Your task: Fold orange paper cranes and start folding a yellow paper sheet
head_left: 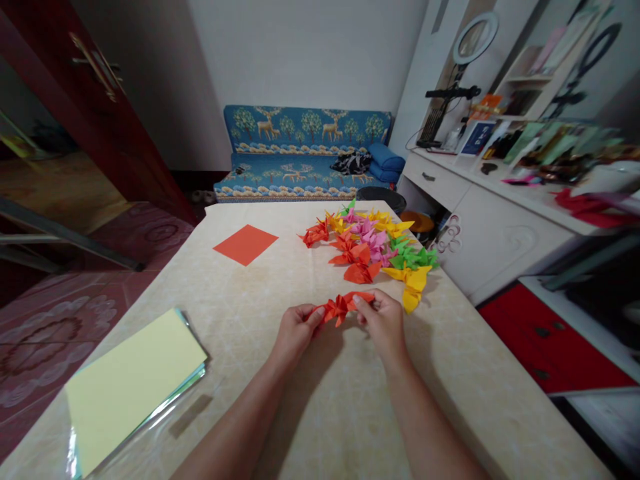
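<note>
Orange crane [341,308]; crane pile [376,245] just beyond

Head view, forward-down, seemingly near table [250,320]

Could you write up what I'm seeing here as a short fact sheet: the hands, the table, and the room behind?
left hand: pinches one end of a folded orange paper figure
right hand: pinches its other end
table: pale, marbled top
pile: folded paper figures in orange, yellow, pink and green, beyond the hands
orange square: lies flat, left of the pile
paper stack: yellow sheet on top, near the left edge
background: blue patterned sofa against the wall
</note>
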`<control>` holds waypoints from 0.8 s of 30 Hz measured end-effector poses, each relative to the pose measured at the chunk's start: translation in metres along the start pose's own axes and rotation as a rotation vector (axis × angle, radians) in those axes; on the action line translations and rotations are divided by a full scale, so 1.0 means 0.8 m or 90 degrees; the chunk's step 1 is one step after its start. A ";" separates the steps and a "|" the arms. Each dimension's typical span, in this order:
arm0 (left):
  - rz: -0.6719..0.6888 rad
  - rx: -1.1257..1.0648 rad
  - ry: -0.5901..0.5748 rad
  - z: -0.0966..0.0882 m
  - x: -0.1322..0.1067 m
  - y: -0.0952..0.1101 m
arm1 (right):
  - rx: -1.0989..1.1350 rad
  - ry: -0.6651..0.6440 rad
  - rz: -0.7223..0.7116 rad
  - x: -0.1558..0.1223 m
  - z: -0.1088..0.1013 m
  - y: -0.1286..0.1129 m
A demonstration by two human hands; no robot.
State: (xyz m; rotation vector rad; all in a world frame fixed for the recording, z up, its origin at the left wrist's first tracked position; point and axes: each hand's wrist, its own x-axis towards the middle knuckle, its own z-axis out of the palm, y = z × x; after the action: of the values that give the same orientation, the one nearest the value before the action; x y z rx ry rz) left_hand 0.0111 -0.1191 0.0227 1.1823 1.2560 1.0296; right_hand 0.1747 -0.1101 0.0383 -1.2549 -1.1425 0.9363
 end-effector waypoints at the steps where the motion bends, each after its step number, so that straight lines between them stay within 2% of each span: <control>1: -0.005 0.001 -0.001 -0.001 0.000 0.001 | 0.014 -0.004 0.008 0.000 0.000 0.000; 10: -0.012 0.021 0.004 -0.002 -0.001 0.002 | 0.019 0.000 0.019 -0.003 0.001 -0.005; 18: 0.016 0.021 -0.028 0.000 -0.003 -0.002 | -0.005 -0.054 0.041 -0.014 0.016 -0.008; 24: -0.007 -0.010 0.005 -0.012 -0.001 0.005 | 0.071 -0.017 0.046 -0.008 0.005 -0.004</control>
State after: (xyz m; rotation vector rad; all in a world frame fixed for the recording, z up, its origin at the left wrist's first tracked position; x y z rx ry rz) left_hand 0.0018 -0.1183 0.0272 1.1593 1.2565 1.0361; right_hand 0.1691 -0.1157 0.0404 -1.2025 -1.0564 1.0583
